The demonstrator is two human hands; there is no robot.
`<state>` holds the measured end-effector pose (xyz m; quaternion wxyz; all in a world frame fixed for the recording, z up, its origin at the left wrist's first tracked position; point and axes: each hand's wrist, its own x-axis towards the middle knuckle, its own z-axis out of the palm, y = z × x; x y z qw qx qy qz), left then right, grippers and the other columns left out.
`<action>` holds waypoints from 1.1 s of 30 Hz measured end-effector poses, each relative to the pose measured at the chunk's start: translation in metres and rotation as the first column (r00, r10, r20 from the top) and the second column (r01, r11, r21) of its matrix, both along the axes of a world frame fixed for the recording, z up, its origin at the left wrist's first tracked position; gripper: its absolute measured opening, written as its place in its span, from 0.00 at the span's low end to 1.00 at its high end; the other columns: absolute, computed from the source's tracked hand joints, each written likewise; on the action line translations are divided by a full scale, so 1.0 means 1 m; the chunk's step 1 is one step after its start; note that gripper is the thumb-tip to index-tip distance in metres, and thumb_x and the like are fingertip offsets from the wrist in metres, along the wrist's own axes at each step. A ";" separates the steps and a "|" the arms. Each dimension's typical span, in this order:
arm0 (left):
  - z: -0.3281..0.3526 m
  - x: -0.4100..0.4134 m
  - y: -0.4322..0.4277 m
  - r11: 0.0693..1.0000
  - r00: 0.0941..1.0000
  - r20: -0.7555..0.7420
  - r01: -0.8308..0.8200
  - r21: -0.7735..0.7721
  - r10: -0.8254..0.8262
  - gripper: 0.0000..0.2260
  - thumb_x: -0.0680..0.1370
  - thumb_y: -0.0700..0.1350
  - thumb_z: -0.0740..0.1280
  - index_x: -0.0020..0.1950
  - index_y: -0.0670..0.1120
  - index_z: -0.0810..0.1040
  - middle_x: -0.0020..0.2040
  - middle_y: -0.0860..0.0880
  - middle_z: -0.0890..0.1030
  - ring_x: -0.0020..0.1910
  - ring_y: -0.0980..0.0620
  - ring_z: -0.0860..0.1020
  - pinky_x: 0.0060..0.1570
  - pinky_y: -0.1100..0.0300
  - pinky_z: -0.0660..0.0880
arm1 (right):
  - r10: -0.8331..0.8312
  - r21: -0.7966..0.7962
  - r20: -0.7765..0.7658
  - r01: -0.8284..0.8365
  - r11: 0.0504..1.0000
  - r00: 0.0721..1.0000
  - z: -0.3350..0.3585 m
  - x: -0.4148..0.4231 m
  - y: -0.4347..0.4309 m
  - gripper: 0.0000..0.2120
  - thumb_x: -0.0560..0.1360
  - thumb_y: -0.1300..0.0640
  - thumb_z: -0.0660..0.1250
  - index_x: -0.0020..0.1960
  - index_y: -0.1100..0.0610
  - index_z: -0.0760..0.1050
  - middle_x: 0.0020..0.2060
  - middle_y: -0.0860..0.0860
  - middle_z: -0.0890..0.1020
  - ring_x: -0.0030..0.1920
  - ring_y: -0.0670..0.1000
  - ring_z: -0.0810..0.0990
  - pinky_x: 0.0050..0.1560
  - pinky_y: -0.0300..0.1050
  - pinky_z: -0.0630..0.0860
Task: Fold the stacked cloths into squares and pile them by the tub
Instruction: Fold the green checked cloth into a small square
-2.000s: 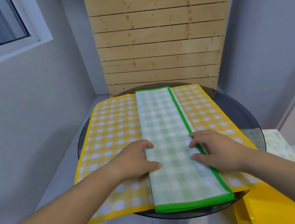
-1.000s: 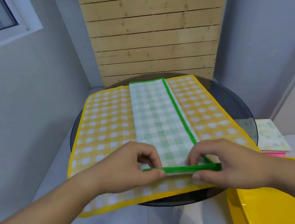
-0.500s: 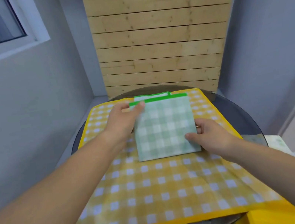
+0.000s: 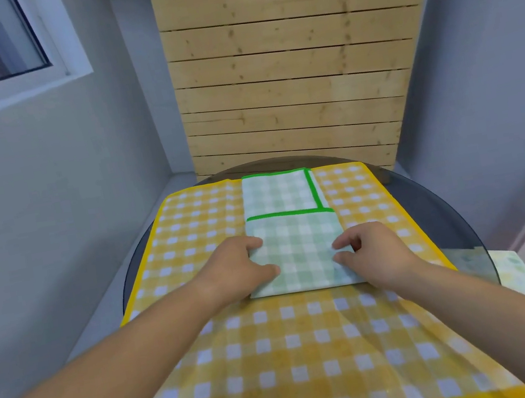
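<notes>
A green checked cloth (image 4: 296, 245) with a bright green border lies on a spread yellow checked cloth (image 4: 280, 352). Its near part is folded over away from me, and the folded edge stops short of the far end. My left hand (image 4: 236, 271) grips the fold's left side, thumb on top and fingers curled at the edge. My right hand (image 4: 372, 251) pinches the right side the same way. The tub is out of view.
Both cloths rest on a round dark glass table (image 4: 446, 203). A pale folded cloth (image 4: 513, 275) lies lower down past the table's right edge. Behind the table stands a wooden slat panel (image 4: 291, 89); grey walls close in on both sides.
The long green strip's near end was lifted and folded away from me over its far part. Both hands then came back to the sides of the near fold.
</notes>
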<state>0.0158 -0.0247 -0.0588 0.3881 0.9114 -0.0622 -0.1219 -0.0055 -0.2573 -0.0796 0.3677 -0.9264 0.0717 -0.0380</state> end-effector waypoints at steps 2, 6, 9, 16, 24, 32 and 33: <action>-0.001 -0.001 -0.001 0.999 1.000 0.013 0.027 0.025 -0.027 0.12 0.72 0.48 0.76 0.52 0.48 0.78 0.54 0.47 0.83 0.49 0.51 0.83 0.51 0.54 0.80 | -0.012 -0.016 -0.008 0.012 1.000 1.000 0.000 0.000 0.000 0.09 0.74 0.58 0.71 0.54 0.57 0.82 0.32 0.42 0.71 0.32 0.42 0.70 0.33 0.33 0.64; -0.009 -0.003 -0.004 0.973 0.995 0.004 0.101 0.208 -0.104 0.28 0.68 0.60 0.75 0.64 0.49 0.77 0.62 0.51 0.71 0.63 0.52 0.72 0.63 0.54 0.73 | 0.003 -0.030 -0.046 -0.005 1.000 0.999 0.004 -0.004 0.005 0.16 0.72 0.50 0.73 0.57 0.55 0.80 0.40 0.41 0.76 0.44 0.46 0.74 0.44 0.37 0.67; -0.015 -0.007 -0.009 0.946 0.993 0.005 0.108 0.306 -0.115 0.38 0.62 0.71 0.68 0.67 0.53 0.73 0.66 0.52 0.66 0.69 0.47 0.64 0.67 0.49 0.70 | 0.037 -0.071 -0.120 -0.046 0.996 0.992 0.005 -0.010 0.012 0.29 0.65 0.40 0.76 0.61 0.52 0.77 0.60 0.47 0.76 0.61 0.49 0.75 0.53 0.39 0.68; -0.025 -0.017 -0.012 0.893 0.982 0.074 0.124 0.433 -0.172 0.40 0.74 0.67 0.64 0.79 0.48 0.58 0.82 0.49 0.47 0.77 0.44 0.52 0.75 0.49 0.59 | 0.092 -0.184 -0.139 -0.117 0.976 0.986 0.001 -0.021 0.018 0.38 0.64 0.36 0.74 0.69 0.50 0.69 0.61 0.48 0.67 0.63 0.50 0.71 0.56 0.39 0.67; -0.026 -0.026 -0.004 0.778 0.969 0.066 0.149 0.611 -0.237 0.38 0.79 0.70 0.50 0.82 0.49 0.47 0.82 0.48 0.42 0.80 0.45 0.44 0.76 0.47 0.49 | 0.133 -0.211 -0.148 -0.163 0.964 0.980 -0.001 -0.021 -0.008 0.32 0.65 0.36 0.74 0.66 0.42 0.72 0.56 0.46 0.69 0.57 0.52 0.75 0.64 0.51 0.72; -0.008 -0.008 0.025 0.807 0.950 -0.049 0.287 0.516 -0.307 0.33 0.80 0.62 0.62 0.81 0.59 0.52 0.82 0.56 0.48 0.80 0.51 0.44 0.75 0.49 0.46 | 0.272 -0.149 -0.156 -0.295 0.944 0.950 0.004 -0.020 -0.033 0.21 0.72 0.50 0.74 0.64 0.42 0.76 0.49 0.46 0.69 0.48 0.46 0.73 0.49 0.34 0.72; -0.009 -0.009 0.027 0.823 0.952 -0.037 0.281 0.494 -0.303 0.32 0.79 0.62 0.63 0.81 0.60 0.54 0.82 0.56 0.49 0.79 0.51 0.45 0.75 0.49 0.47 | 0.280 -0.123 -0.161 -0.301 0.946 0.946 0.006 -0.021 -0.034 0.19 0.73 0.53 0.74 0.62 0.43 0.76 0.50 0.48 0.69 0.46 0.46 0.75 0.42 0.31 0.74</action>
